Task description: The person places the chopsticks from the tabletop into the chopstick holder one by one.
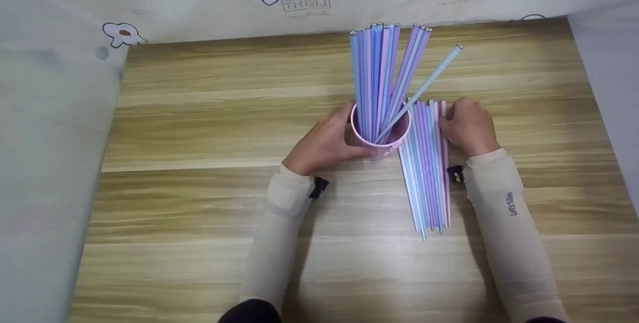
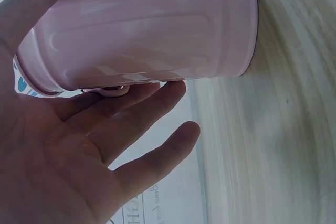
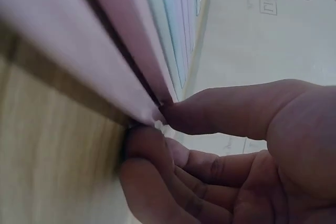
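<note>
A pink pail (image 1: 381,152) stands near the back middle and holds a bunch of pastel blue, purple and pink pencils (image 1: 372,78). One pale blue pencil (image 1: 434,81) leans out to the right. My left hand (image 1: 324,141) grips the pail from its left side; in the left wrist view the thumb and fingers lie around the wall (image 2: 147,24). To the right of the pail, a row of pencils (image 1: 424,173) lies on the table. At the row's right edge my right hand (image 1: 469,126) pinches the far end of a pink pencil (image 3: 79,61) between thumb and index finger.
The wood-grain table (image 1: 199,203) runs back to a pale flower-printed sheet (image 1: 189,3). A pale wall or sheet (image 1: 40,163) borders the left side, another (image 1: 609,63) the right. Small black devices (image 1: 319,188) sit on both wrists.
</note>
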Tool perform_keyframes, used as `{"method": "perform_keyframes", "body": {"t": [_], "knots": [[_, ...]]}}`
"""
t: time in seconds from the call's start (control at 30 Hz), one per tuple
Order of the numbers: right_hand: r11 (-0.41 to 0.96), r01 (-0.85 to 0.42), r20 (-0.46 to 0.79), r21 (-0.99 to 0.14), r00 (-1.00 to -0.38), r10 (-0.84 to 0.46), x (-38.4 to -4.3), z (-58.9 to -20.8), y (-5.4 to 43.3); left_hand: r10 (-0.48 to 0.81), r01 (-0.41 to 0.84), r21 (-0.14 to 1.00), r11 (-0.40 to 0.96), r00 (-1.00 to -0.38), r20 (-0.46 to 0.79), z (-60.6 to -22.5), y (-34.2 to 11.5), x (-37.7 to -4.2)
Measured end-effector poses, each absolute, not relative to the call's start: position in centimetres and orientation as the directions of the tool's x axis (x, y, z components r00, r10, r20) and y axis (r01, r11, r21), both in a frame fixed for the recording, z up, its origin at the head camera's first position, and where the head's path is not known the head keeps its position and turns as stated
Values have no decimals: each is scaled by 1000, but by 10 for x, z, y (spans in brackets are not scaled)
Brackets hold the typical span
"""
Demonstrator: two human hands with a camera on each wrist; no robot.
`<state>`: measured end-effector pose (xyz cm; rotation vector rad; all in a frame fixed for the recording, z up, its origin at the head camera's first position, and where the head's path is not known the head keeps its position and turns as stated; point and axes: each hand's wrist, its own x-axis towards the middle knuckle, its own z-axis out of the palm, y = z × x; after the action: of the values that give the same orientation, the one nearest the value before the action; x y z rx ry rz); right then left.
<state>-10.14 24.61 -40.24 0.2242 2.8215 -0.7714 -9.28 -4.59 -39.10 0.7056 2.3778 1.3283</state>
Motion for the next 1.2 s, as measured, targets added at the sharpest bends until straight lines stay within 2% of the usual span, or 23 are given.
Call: {"method": "perform_keyframes", "body": {"t": [0.3,0.5,0.57,0.7,0.9,1.07,1.2], "knots": [[835,215,-258,-507,-962,92,-104,-392,257,556,267,843,467,-830,-45,-390,-46,-92],[811,178,-153,-558,-982,110,-101,-375,264,555,278,831,482,-831,-44,-389,-46,-92],[775,175,-117,-607,-985,130,-100,-369,264,557,285,826,486,-829,-42,-389,-46,-92],[629,162,-69,-760,-983,171,-99,-354,260,559,291,824,487,-828,-39,-390,-47,-92],[275,93,-23,-957,-969,247,-101,-318,258,561,290,833,470,-827,-28,-390,-47,-92],[61,-42,59,-997,-948,314,-102,-289,255,560,290,833,472,-828,-29,-390,-47,-92],[20,-139,138,-990,-933,332,-104,-274,252,565,300,831,467,-825,-20,-390,-47,-92]]}}
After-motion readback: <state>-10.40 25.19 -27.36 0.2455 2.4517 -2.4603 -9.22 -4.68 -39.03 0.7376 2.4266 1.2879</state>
